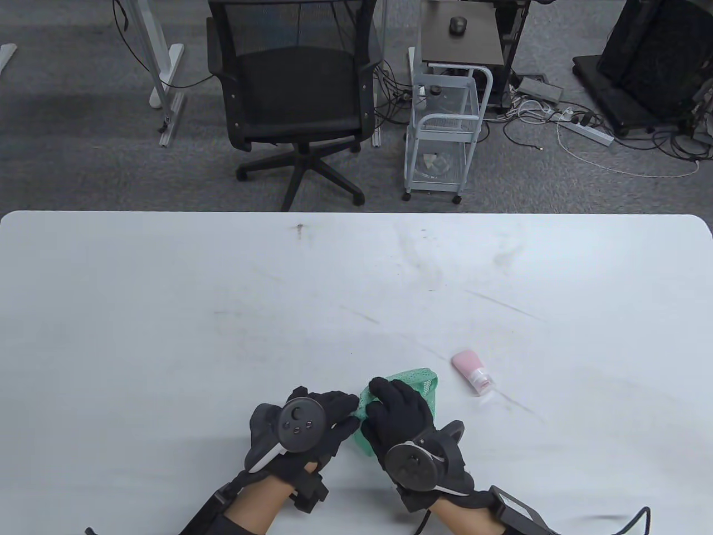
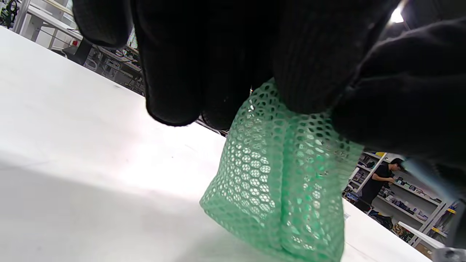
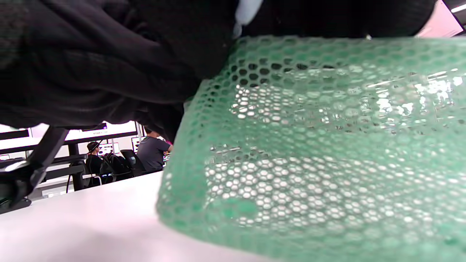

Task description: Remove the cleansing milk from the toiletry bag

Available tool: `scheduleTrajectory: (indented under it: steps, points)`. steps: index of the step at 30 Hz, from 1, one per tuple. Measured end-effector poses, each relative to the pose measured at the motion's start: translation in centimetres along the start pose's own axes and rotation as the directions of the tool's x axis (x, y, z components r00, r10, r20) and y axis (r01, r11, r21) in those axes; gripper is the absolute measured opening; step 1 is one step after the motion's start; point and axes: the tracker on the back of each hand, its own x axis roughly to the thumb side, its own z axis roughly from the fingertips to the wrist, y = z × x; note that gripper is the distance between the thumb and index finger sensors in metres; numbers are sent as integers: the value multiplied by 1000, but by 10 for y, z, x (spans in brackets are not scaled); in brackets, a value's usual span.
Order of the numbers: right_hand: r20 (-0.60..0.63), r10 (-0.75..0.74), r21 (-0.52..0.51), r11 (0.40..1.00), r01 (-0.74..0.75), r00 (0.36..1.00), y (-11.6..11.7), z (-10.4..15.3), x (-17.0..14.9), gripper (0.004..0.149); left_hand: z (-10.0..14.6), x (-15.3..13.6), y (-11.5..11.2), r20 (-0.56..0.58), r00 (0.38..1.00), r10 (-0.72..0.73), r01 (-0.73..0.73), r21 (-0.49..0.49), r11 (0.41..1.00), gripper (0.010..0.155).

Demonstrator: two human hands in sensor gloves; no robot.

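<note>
A green mesh toiletry bag (image 1: 419,383) sits near the table's front edge, held between both hands. My left hand (image 1: 334,409) grips its left edge; in the left wrist view the mesh (image 2: 280,182) hangs down from the gloved fingers (image 2: 204,65) to the table. My right hand (image 1: 398,409) grips the bag from above; in the right wrist view the mesh (image 3: 320,145) fills the frame under the glove (image 3: 109,65). A pink cleansing milk tube (image 1: 472,371) with a clear cap lies on the table just right of the bag, outside it, with no hand touching it.
The white table (image 1: 223,312) stretches away beyond the hands. Behind its far edge stand a black office chair (image 1: 298,95) and a white wire cart (image 1: 445,128) on the carpet.
</note>
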Motion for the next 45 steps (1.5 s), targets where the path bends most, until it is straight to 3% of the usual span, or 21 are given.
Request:
scheduleTrajectory:
  steps: [21,45]
  points:
    - [-11,-5,-14,1000,4,1000,-12,3,-15,37,0,-10,10,-41,998,-44,46,53,998,43]
    - [-38,-23,8,1000,23,999,-13,2,-19,37,-6,-35,20,-181,973,-141,162,104,981,42]
